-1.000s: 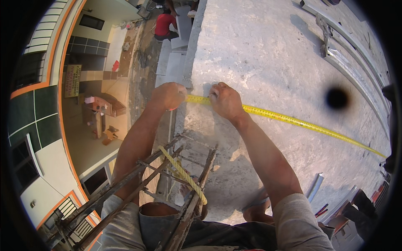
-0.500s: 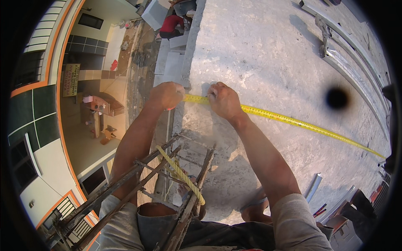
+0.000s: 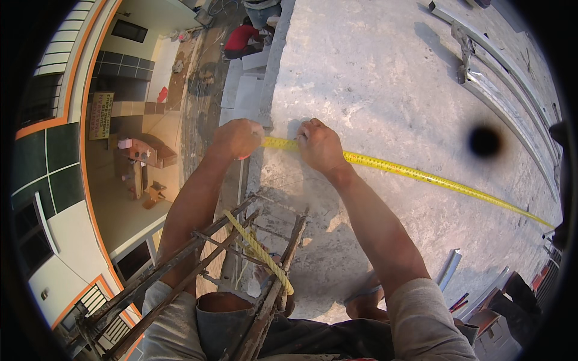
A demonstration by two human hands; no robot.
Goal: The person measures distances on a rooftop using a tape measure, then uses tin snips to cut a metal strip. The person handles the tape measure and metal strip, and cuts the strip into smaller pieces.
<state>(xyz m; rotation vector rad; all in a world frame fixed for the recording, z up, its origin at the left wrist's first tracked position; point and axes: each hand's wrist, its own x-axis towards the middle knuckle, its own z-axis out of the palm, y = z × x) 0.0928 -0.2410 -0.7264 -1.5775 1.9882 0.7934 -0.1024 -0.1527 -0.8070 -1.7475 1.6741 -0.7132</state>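
A yellow measuring tape (image 3: pixel 421 177) stretches from the edge of a rough concrete slab (image 3: pixel 367 78) out to the far right. My left hand (image 3: pixel 238 138) is closed on its left end at the slab's edge; a bit of orange, probably its case, shows under the fingers. My right hand (image 3: pixel 319 144) grips the blade a short way along, fingers curled over it. Below my hands, rusty rebar cages (image 3: pixel 223 243) with a yellow rope (image 3: pixel 259 246) across them rise beside my left forearm.
A drop with pale blocks (image 3: pixel 247 90) runs along the slab's left edge, where a crouching person in red (image 3: pixel 238 42) is at work. A house front (image 3: pixel 48 234) stands below left. Metal channels (image 3: pixel 500 120) lie on the right of the slab, more metal pieces (image 3: pixel 448 271) at lower right.
Both my hands and the near tape have shifted very slightly left, still gripping. The person in red has changed posture, and a pale panel held upright behind them has gone from that spot.
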